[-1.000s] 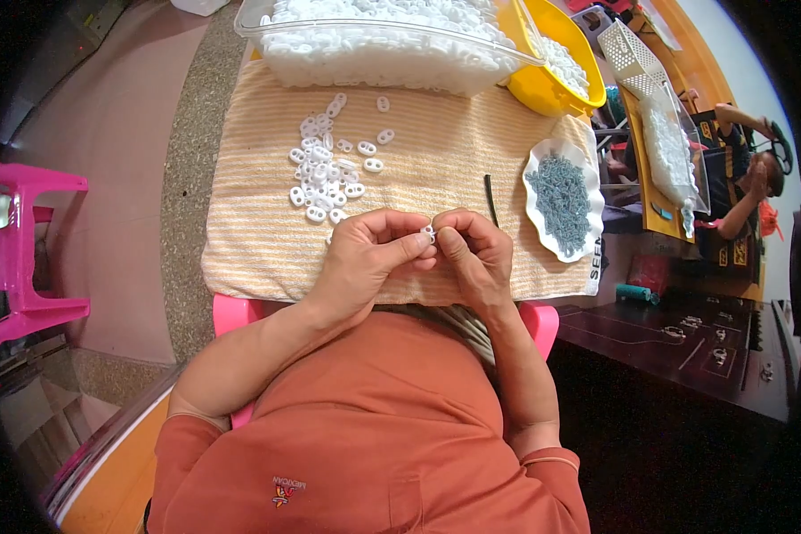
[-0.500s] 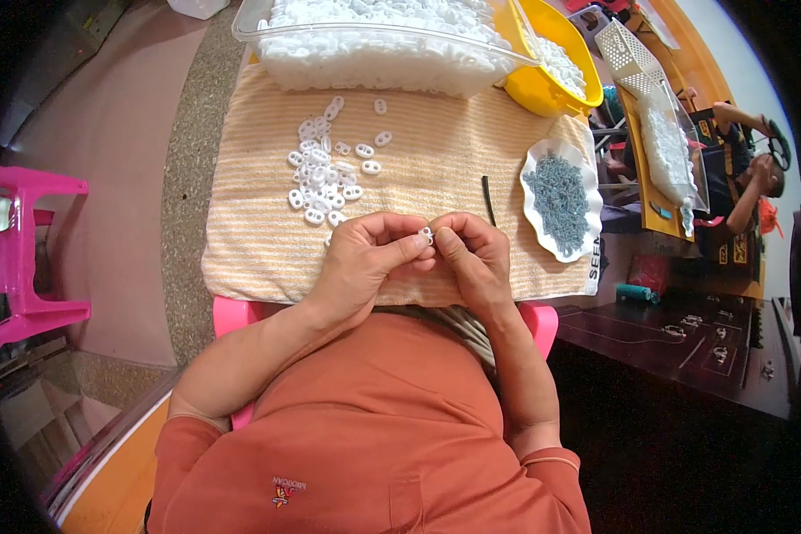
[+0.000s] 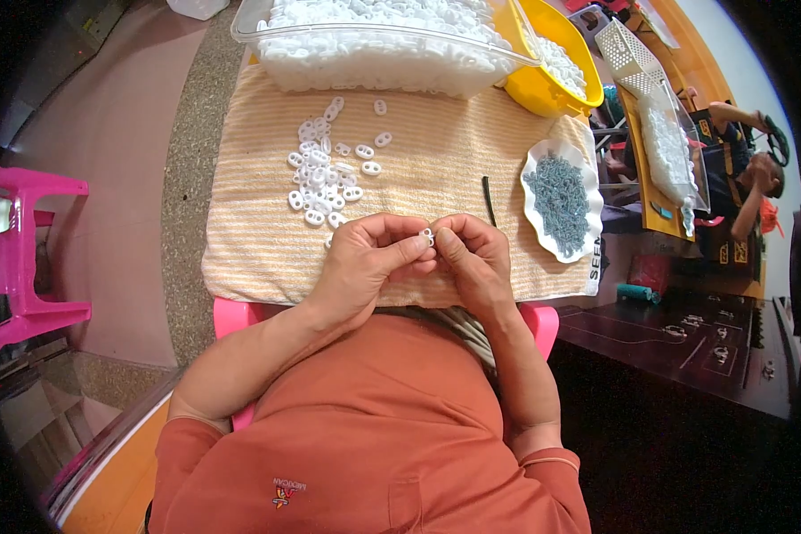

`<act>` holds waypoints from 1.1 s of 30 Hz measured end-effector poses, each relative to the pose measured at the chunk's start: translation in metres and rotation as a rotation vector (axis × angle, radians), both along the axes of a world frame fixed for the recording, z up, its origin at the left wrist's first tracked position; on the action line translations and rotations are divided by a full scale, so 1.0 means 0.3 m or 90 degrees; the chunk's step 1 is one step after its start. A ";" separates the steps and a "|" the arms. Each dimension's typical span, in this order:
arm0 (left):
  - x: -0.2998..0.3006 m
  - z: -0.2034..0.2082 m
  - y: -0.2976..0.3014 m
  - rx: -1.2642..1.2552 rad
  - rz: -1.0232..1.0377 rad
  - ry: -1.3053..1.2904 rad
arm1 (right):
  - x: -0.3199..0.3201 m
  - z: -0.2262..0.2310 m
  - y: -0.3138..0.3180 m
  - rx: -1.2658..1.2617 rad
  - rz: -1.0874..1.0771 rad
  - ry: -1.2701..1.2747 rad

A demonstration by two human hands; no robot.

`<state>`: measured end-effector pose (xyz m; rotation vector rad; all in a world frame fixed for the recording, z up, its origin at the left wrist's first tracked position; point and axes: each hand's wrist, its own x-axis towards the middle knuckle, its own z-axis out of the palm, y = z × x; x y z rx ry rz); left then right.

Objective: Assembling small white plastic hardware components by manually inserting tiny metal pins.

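White two-holed piece point(image 3: 428, 237) sits pinched by fingers of the left hand point(image 3: 363, 260); the right hand point(image 3: 478, 258) (whose grip I cannot tell) adjoins it.

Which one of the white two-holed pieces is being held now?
The piece at the meeting fingertips of the left hand and right hand; the other white pieces on the striped towel lie loose.

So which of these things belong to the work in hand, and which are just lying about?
Probably part of it:
white piece between left hand and right hand
loose white pieces
clear bin
yellow tub
dish of grey bits

Apparently just lying about:
pink stool
teal cylinder
black strip, perhaps
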<state>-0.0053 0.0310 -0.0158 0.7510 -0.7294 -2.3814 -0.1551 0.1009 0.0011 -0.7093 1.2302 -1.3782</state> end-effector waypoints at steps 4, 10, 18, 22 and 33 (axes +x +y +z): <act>-0.001 0.000 0.001 0.004 0.000 0.000 | -0.003 -0.006 0.000 0.002 -0.002 -0.001; 0.000 0.002 0.003 0.014 0.003 0.001 | 0.000 0.000 0.000 0.008 -0.001 -0.033; -0.004 0.003 0.010 -0.009 0.019 -0.005 | 0.007 -0.017 0.001 -0.032 -0.011 0.053; -0.006 -0.001 0.019 -0.039 0.035 -0.024 | 0.001 -0.021 0.013 -0.040 -0.003 0.193; -0.008 0.003 0.013 -0.046 0.045 -0.031 | -0.011 -0.016 0.007 -0.024 0.003 0.098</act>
